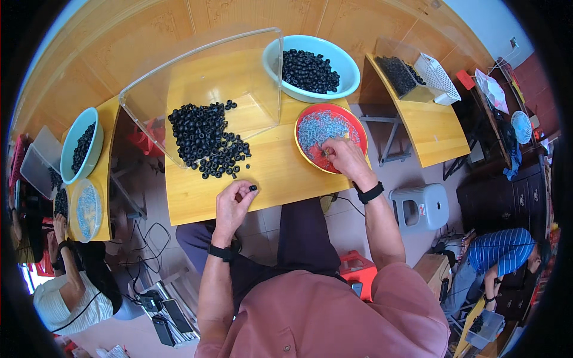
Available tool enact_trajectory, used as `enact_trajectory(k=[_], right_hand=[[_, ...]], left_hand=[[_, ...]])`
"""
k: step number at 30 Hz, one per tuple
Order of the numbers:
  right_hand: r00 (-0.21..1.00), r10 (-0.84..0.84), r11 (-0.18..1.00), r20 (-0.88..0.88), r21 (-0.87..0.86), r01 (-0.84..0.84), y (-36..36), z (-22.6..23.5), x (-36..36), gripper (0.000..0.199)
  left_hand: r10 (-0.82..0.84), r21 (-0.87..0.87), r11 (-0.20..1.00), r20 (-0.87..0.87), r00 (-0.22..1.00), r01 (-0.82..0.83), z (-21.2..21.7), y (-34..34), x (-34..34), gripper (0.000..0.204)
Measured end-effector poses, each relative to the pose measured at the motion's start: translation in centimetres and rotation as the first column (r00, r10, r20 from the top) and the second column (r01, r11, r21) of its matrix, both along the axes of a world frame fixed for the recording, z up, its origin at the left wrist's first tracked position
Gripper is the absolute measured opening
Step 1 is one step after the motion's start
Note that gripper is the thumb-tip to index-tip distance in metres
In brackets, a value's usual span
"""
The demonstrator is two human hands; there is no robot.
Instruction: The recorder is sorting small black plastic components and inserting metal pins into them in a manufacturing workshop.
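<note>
My left hand (233,206) is at the front edge of the yellow table (280,191), pinching a small black ring-shaped part (253,188) between thumb and forefinger. In front of it lies a heap of similar black parts (197,132), spilling from a clear plastic bin (250,77) that lies on its side. My right hand (347,157) reaches into a red bowl (300,146) with a yellow rim. Small blue-grey pieces (319,128) fill much of that bowl. The right fingertips are drawn together near its right side; whatever they pinch is too small to make out.
Behind the red bowl stands a light blue basin (352,71) of black parts. On the right, another table (439,140) carries a bin and a white basket (437,77). A grey stool (421,209) stands below. Co-workers sit at left and lower right; cables (156,244) trail at left.
</note>
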State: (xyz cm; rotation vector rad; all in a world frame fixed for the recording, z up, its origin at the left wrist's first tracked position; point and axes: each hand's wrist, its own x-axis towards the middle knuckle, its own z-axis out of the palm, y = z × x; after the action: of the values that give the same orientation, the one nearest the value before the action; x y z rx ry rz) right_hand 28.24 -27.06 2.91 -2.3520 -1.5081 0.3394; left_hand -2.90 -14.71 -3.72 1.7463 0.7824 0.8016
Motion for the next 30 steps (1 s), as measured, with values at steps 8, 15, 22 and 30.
enact_trajectory(k=[8,15,22,30], right_hand=[[0.998,-0.062,0.992,-0.016,0.111,0.063,-0.3,0.5,0.0,0.017],[0.995,-0.093,0.959,-0.033,0.265,0.099,-0.8,0.3,0.1,0.017],[0.989,-0.134,0.972,-0.063,0.184,0.143,-1.3,-0.4,1.2,0.016],[0.999,0.017,0.980,0.033,0.198,-0.023,1.1,-0.8,0.2,0.016]], left_hand=[[-0.009,-0.006,1.000,-0.014,1.000,0.009,0.0,0.0,0.0,0.016],[0.010,-0.030,1.000,-0.007,1.000,-0.010,-0.1,0.0,-0.2,0.018],[-0.011,-0.023,1.000,0.011,1.000,0.011,0.1,-0.1,0.0,0.015],[0.002,-0.014,1.000,-0.002,1.000,-0.002,-0.1,0.0,0.0,0.017]])
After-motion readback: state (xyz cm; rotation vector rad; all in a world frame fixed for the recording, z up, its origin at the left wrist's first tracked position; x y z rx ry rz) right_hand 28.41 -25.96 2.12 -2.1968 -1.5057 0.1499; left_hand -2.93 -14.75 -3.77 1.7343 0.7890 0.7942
